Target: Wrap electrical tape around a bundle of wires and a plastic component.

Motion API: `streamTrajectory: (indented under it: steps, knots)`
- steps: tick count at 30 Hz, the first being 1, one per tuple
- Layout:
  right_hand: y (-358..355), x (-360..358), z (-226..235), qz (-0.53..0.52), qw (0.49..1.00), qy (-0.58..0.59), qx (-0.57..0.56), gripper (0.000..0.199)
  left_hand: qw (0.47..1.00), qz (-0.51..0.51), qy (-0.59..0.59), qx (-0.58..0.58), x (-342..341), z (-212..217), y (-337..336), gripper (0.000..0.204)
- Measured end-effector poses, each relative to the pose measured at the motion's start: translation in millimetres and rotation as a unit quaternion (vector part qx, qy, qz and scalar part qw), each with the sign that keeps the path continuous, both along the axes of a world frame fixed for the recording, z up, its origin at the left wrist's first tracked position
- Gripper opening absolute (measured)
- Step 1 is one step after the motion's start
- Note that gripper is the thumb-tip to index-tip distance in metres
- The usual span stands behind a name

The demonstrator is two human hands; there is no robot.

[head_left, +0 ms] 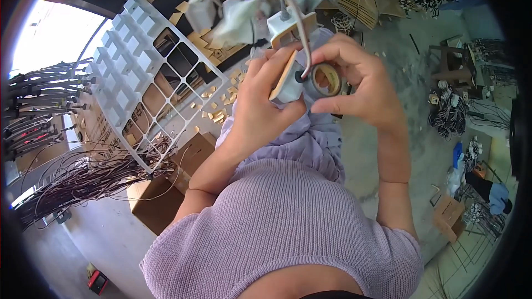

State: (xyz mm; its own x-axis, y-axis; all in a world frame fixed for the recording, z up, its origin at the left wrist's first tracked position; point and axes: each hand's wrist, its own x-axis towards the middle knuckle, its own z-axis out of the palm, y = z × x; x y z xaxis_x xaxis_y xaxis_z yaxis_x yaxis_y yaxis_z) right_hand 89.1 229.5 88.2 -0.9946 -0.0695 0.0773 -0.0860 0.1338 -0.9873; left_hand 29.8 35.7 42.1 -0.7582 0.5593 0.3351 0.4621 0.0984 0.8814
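Note:
My left hand (259,99) is closed around a small white housing (289,87) with a tan-orange edge. A pale cable (303,30) runs down into a black grommet on the housing's side. My right hand (357,80) curls around a roll of tape (327,80), grey outside with a tan core, right beside the grommet. The right index fingertip is close to the cable, and the thumb lies below the roll. Just beyond my hands hangs a second white housing (284,22) with a tan edge, on its own cable. Some fingertips of my left hand are hidden behind the housing.
A white moulded rack (163,86) stands at the left, above bundles of dark cables (83,180). Blurred wires and a white plastic piece (238,22) hang overhead. Tan scraps (219,105) litter the floor. An open cardboard box (158,205) sits lower left; cable piles (446,113) lie at right.

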Motion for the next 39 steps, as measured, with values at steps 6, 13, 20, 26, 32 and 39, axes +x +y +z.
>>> streamTrajectory:
  steps: [6, 13, 20, 26, 32, 39]
  knots:
    - [17, -7, 8, 0.091, 0.980, 0.093, 0.154, 0.057, 1.000, -0.001, -0.016, -0.012, 2, -1, 6, 0.069]
    - [1, 1, 9, 0.017, 0.979, 0.077, 0.187, 0.081, 0.992, 0.107, 0.061, -0.023, 0, -11, 17, 0.065]
    - [-27, 17, 29, -0.013, 0.998, 0.011, -0.054, 0.073, 0.995, 0.067, 0.052, 0.048, -5, -4, 17, 0.058]
    - [19, -27, 9, 0.097, 0.993, 0.065, 0.025, 0.047, 0.704, -0.386, -0.561, 0.204, -10, -5, 3, 0.059]
    - [19, -60, -22, 0.310, 0.942, 0.057, -0.117, 0.056, 0.484, -0.554, -0.615, 0.283, -8, -22, 9, 0.063]
    - [15, -81, -12, 0.426, 0.894, 0.020, -0.134, 0.041, 0.427, -0.612, -0.614, 0.257, -4, -25, 7, 0.063]
